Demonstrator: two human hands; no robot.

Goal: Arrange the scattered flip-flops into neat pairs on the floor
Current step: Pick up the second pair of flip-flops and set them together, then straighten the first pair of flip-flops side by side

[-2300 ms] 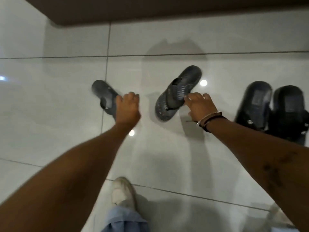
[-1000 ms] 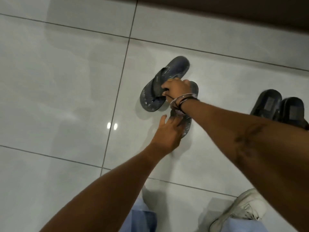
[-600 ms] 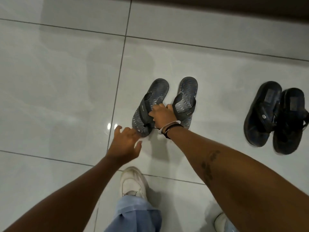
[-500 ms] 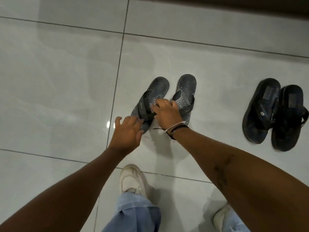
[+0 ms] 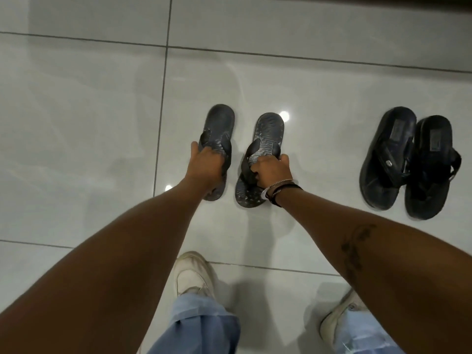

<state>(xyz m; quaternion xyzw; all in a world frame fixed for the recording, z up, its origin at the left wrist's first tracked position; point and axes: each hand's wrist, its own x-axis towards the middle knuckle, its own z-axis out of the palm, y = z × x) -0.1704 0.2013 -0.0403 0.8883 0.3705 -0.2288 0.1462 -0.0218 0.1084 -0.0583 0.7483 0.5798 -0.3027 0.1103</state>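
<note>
Two grey patterned flip-flops lie side by side on the glossy tile floor, toes pointing away from me. My left hand grips the strap of the left grey flip-flop, covering its heel half. My right hand, with bracelets at the wrist, holds the strap of the right grey flip-flop. A small gap separates the two soles. To the right, a black pair sits close together, the two soles touching and slightly angled.
My two white shoes and blue trouser legs stand on the floor just below the grey pair. A dark wall base runs along the top edge. Pale tiles stretch to the left.
My left hand went from hovering open beside the heel to gripping the left flip-flop's strap. My right hand now holds only the right one. The grey pair now lies straighter and parallel.
</note>
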